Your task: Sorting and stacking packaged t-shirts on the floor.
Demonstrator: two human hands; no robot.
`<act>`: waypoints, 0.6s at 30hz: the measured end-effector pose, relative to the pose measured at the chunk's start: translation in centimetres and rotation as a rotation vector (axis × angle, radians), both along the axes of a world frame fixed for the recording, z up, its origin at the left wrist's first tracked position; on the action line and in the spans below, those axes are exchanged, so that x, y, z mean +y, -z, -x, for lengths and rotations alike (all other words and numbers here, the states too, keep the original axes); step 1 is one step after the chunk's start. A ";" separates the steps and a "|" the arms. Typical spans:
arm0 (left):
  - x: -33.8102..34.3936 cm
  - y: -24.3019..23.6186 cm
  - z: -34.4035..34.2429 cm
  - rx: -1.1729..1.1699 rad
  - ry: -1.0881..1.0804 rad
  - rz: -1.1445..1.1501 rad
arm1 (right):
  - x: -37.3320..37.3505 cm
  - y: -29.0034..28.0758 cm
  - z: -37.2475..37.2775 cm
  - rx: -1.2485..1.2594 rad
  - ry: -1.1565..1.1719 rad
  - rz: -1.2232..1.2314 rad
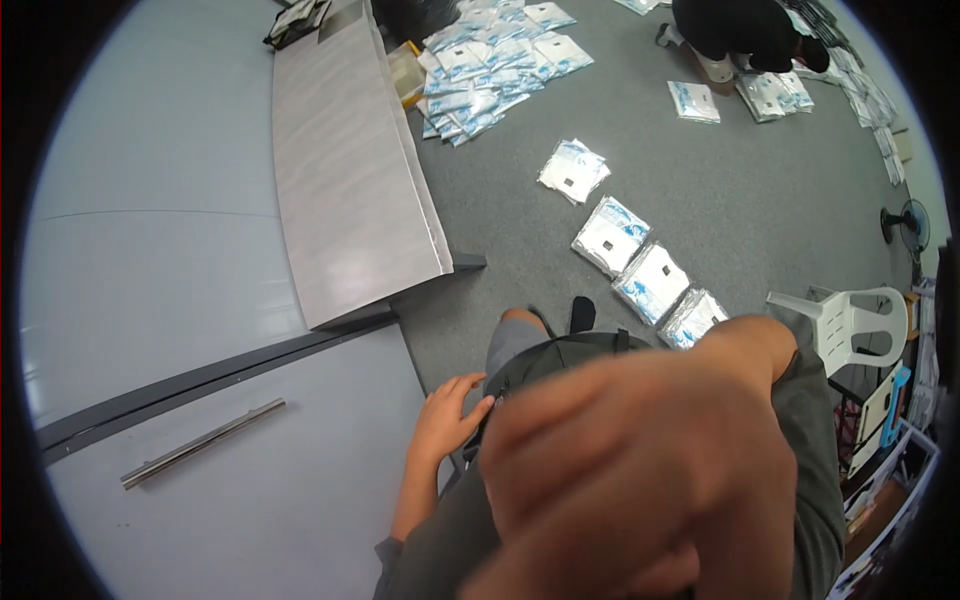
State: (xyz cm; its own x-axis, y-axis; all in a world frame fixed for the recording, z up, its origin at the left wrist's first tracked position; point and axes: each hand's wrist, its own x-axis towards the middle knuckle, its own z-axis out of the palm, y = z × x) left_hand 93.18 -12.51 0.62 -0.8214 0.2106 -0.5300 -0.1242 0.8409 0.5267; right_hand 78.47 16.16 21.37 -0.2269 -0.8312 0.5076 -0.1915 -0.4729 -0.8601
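My left hand (450, 418) is beside my waist, its fingers apart and the tips touching or close to a dark bag (545, 362) worn at my front. Nothing shows in that hand. Large and slightly blurred, my right hand (640, 465) is raised close to the camera with its fingers curled in. Whatever it may hold is hidden behind the fingers. On the floor ahead, flat plastic-wrapped packages in white and blue lie in a row of stacks (652, 282), the nearest partly covered by my right arm. A smaller stack (574, 170) lies beyond them.
A long pale table (360, 170) stands at left, above a grey door with a metal bar handle (203, 443). A heap of similar packages (490, 75) lies at the far end. A person (745, 35) bends over stacks there. At right are a white plastic chair (850, 325) and fan (912, 225).
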 end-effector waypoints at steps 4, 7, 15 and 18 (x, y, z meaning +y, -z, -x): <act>-0.3 3.5 6.8 0.052 0.072 -0.070 | -2.8 7.6 8.7 -0.112 0.412 0.027; -0.5 5.0 13.8 0.007 0.081 -0.136 | -2.2 18.9 16.8 -0.202 0.657 -0.549; -3.6 8.6 37.0 0.196 0.279 -0.157 | 18.3 53.7 9.1 -0.697 1.017 -1.567; -2.6 9.2 46.2 0.168 0.374 -0.167 | 23.2 53.7 2.1 -1.202 1.269 -1.547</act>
